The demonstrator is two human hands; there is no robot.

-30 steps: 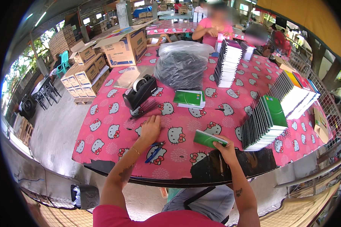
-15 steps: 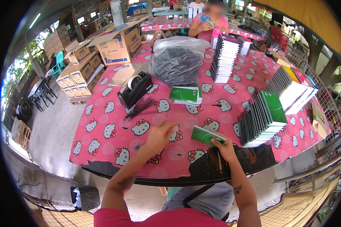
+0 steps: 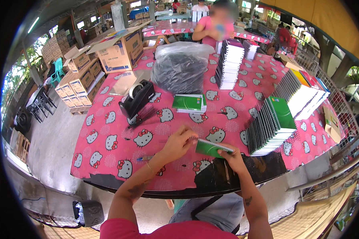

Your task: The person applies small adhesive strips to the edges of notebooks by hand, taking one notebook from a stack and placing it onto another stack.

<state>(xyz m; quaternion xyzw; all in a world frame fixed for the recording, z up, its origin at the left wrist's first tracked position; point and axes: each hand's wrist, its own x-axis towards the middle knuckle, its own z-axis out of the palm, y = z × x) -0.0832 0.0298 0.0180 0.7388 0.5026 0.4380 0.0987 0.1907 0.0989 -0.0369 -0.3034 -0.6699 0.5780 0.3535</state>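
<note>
My right hand [image 3: 233, 158] grips a small green-covered notebook [image 3: 208, 149] by its right end, thumb on top, just above the table's near edge. At the notebook's left end, my left hand [image 3: 178, 145] pinches a dark spiral binding coil [image 3: 193, 138], which meets the corner of the punched edge. Beyond them lie a few green notebooks [image 3: 187, 102]. To the left, loose black coils [image 3: 146, 118] rest beside a black tape dispenser [image 3: 139, 99]. A tall row of coil-bound green notebooks [image 3: 269, 129] leans right of my right hand.
A clear plastic bag [image 3: 179, 71] of dark contents sits mid-table, with a white notebook stack [image 3: 229, 65] beside it. More notebooks [image 3: 301, 93] stand far right. An open carton [image 3: 121, 53] occupies the far left corner. Across the table, a person [image 3: 213, 30] handles something.
My left hand has moved right to the notebook's left end, bringing the coil against its edge. My right hand keeps its hold on the notebook. The whole view has shifted slightly.
</note>
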